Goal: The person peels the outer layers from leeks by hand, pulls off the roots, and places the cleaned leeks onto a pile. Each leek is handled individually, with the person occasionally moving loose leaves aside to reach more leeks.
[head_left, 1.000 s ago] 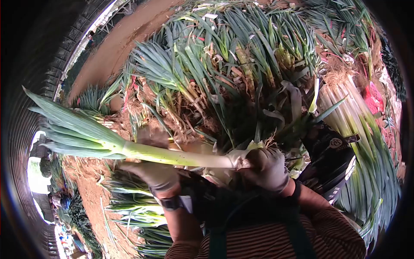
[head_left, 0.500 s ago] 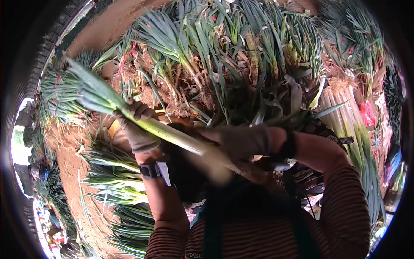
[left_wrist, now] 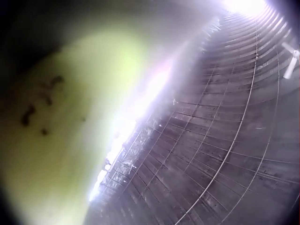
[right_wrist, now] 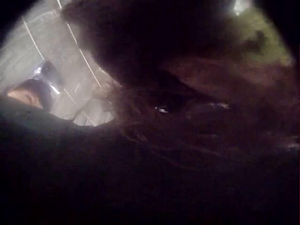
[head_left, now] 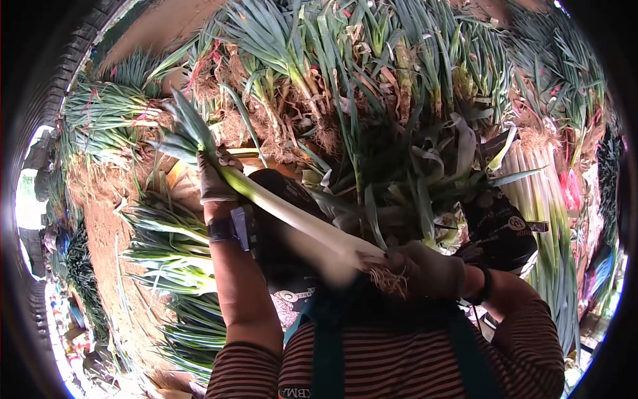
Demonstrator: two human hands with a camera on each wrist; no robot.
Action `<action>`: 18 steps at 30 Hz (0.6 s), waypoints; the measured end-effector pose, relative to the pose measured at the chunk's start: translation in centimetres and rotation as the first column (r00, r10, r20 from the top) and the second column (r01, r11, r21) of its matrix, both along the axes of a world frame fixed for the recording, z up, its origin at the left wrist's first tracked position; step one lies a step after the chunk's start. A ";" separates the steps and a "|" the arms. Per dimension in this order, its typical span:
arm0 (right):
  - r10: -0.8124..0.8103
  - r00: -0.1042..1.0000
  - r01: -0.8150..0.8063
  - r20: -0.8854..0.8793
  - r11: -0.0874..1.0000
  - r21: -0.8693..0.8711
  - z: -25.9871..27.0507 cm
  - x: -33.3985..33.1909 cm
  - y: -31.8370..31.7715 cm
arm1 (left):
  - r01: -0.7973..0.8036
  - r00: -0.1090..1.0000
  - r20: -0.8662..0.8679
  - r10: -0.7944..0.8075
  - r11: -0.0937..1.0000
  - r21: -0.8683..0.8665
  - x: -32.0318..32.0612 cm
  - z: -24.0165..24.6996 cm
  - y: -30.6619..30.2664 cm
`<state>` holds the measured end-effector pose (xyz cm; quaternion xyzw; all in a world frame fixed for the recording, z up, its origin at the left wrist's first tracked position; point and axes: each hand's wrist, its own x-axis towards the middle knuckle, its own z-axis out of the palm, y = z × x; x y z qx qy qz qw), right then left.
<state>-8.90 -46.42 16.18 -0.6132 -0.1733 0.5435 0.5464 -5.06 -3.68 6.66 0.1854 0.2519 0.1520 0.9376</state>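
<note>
A long green onion point(head_left: 286, 211) slants across the head view, its green leaves at upper left and its roots at lower right. The gloved left hand point(head_left: 218, 178) grips it just below the leaves. At the other end the gloved right hand point(head_left: 433, 269) holds it by the base, beside the dangling roots point(head_left: 389, 279). A blurred pale patch overlaps the lower white stalk. Up close in the left wrist view, the pale green stalk point(left_wrist: 79, 103) shows a few dark specks. The right wrist view is mostly dark, with thin roots point(right_wrist: 140, 136) faintly visible.
Rooted green onions point(head_left: 299, 66) lie heaped in front, with loose leaves before them. A cleaned bundle point(head_left: 538, 193) lies at right beside a dark printed bag point(head_left: 502, 226). More onions point(head_left: 176, 266) lie at left by bare soil point(head_left: 109, 246). A ribbed curved roof point(left_wrist: 225, 131) arches overhead.
The onion has swung from nearly level to a steeper slant, its leafy end moving right. The right hand crossed toward the middle of the stalk, then moved back to the root end.
</note>
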 end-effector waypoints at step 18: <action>0.076 0.226 0.324 0.971 0.934 -0.149 -0.4 6.5 -9.4 | -0.293 0.952 0.165 0.257 0.924 0.246 -5.1 -4.1 7.2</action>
